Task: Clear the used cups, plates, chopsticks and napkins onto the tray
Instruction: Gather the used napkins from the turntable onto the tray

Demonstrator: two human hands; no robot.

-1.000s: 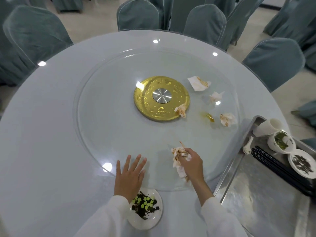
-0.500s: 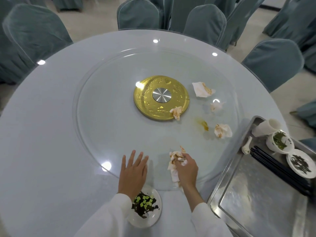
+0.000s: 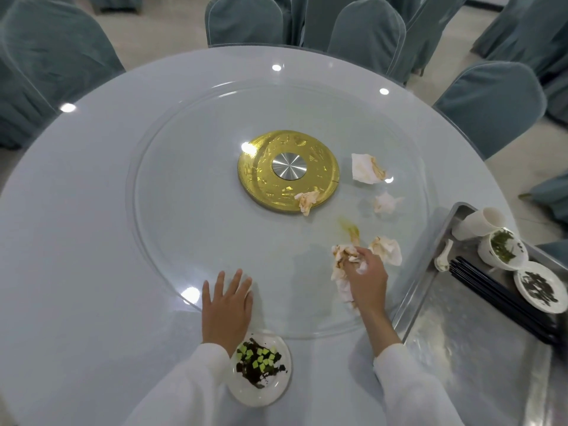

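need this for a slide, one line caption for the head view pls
Right hand grips a stained napkin wad on the glass turntable; left hand rests flat at its edge.

Round white table (image 3: 76, 241), glass turntable (image 3: 190, 210) centered on it with a gold hub (image 3: 261, 179). Four crumpled stained napkins (image 3: 365, 169) plus a yellow smear (image 3: 349, 227) on the glass's right half. Plate of dark and green scraps (image 3: 261, 367) at the near edge; metal tray (image 3: 461, 348) at the right edge.
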